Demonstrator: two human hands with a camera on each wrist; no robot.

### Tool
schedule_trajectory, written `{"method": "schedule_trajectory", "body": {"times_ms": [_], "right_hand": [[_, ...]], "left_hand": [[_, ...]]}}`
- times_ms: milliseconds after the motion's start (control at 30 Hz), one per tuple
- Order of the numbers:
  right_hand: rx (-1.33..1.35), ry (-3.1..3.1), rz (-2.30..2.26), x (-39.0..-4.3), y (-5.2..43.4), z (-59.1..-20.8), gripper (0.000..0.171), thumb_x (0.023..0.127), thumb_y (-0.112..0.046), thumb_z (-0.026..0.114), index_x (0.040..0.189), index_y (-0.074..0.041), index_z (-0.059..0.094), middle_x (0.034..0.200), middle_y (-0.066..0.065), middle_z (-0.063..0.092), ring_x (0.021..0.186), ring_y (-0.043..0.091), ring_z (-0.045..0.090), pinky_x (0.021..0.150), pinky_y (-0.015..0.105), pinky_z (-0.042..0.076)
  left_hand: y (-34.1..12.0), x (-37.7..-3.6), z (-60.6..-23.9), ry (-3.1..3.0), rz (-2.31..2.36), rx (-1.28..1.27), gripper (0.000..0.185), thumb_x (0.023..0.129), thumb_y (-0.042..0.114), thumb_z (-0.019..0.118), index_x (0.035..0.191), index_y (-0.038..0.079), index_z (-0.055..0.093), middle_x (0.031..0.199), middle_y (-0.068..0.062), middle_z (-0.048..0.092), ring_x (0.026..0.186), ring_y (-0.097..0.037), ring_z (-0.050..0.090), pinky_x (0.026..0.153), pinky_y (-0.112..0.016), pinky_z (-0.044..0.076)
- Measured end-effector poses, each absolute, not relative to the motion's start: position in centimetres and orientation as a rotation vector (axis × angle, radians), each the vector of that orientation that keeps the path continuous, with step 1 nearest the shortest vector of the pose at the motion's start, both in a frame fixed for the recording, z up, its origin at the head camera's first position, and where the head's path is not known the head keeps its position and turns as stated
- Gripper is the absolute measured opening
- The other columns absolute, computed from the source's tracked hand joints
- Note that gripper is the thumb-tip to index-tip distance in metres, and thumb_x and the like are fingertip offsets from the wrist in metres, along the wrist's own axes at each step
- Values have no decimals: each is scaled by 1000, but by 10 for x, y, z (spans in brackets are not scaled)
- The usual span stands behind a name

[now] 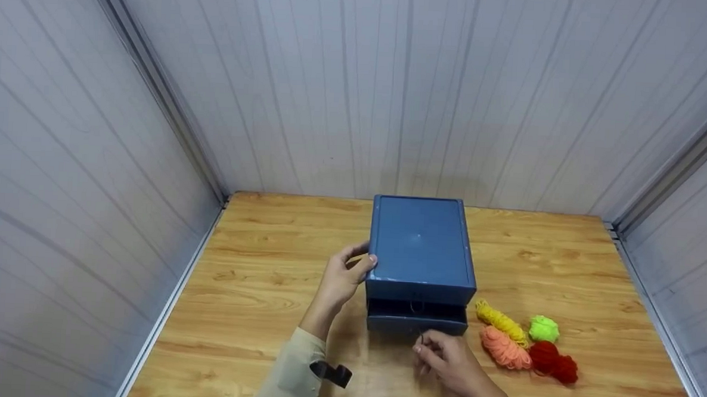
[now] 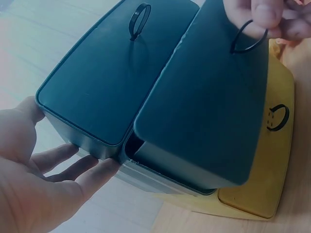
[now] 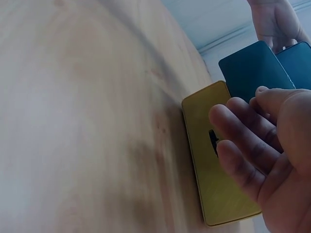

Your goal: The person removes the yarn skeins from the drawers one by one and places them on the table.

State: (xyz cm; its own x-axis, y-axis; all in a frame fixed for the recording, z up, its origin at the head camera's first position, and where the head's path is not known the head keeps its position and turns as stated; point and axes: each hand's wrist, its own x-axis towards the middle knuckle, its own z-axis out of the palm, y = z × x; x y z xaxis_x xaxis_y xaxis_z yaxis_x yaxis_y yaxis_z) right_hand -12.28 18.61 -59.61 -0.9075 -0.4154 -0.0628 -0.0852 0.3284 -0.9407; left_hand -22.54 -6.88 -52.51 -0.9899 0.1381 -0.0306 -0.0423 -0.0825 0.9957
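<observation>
A blue drawer cabinet (image 1: 420,240) stands on the wooden table. My left hand (image 1: 344,275) rests against its left side, thumb at the top edge and fingers spread along the wall. Below the closed top drawer (image 2: 112,77), the middle drawer (image 2: 204,107) juts partly out. With thumb and finger, my right hand (image 1: 448,361) pinches that drawer's black loop handle (image 2: 247,50); its other fingers are loosely bent in the right wrist view. At the bottom is a yellow drawer (image 3: 209,179), pushed in, with its own black loop (image 2: 279,118).
Right of the cabinet lie bundles of yarn: yellow (image 1: 502,323), orange (image 1: 505,348), bright green (image 1: 543,329) and red (image 1: 553,362). Pale panel walls (image 1: 346,91) enclose the table (image 1: 254,289) at the back and both sides. A black strap (image 1: 331,373) hangs at my left sleeve.
</observation>
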Motion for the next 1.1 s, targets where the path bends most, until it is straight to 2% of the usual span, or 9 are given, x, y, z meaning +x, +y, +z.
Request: {"method": "schedule_trajectory", "body": {"times_ms": [133, 267, 500, 667, 900, 1100], "right_hand": [[-413, 2304, -1598, -130, 186, -595, 25, 103, -23, 64, 101, 2, 67, 85, 16, 74, 68, 25, 72, 53, 30, 57], [-403, 2325, -1572, -135, 185, -598, 26, 104, -23, 63, 101, 2, 67, 84, 13, 75, 68, 22, 72, 53, 30, 57], [-412, 2345, -1604, -139, 179, -609, 25, 104, -19, 62, 100, 5, 67, 84, 21, 73, 65, 18, 71, 62, 43, 62], [-392, 2376, -1603, -142, 176, -613, 25, 104, -19, 62, 101, 5, 68, 83, 21, 73, 63, 17, 70, 62, 47, 61], [-363, 2435, -1597, -146, 172, -613, 24, 103, -19, 63, 99, 4, 68, 82, 20, 72, 60, 16, 69, 57, 41, 61], [-317, 2472, -1604, -149, 168, -608, 23, 103, -18, 64, 99, 3, 70, 80, 19, 71, 60, 18, 68, 56, 40, 60]], "left_hand": [[-69, -226, -525, 2043, 2219, 117, 48, 98, 16, 69, 143, 2, 57, 144, -20, 56, 131, -35, 57, 99, -37, 57], [-69, -227, -526, 2058, 2207, 129, 48, 99, 17, 69, 143, 3, 57, 144, -19, 57, 131, -35, 57, 99, -38, 57], [-69, -226, -527, 2062, 2196, 103, 49, 99, 19, 69, 143, 2, 57, 145, -19, 56, 131, -34, 57, 99, -37, 56], [-69, -226, -526, 2060, 2201, 115, 48, 99, 19, 68, 143, 3, 58, 145, -19, 56, 132, -34, 57, 99, -37, 56], [-70, -224, -526, 2055, 2200, 123, 51, 100, 21, 68, 146, 2, 55, 147, -19, 55, 133, -35, 57, 101, -39, 56], [-69, -225, -526, 2043, 2217, 117, 52, 100, 21, 68, 146, 1, 54, 147, -20, 54, 133, -35, 57, 102, -40, 55]]}}
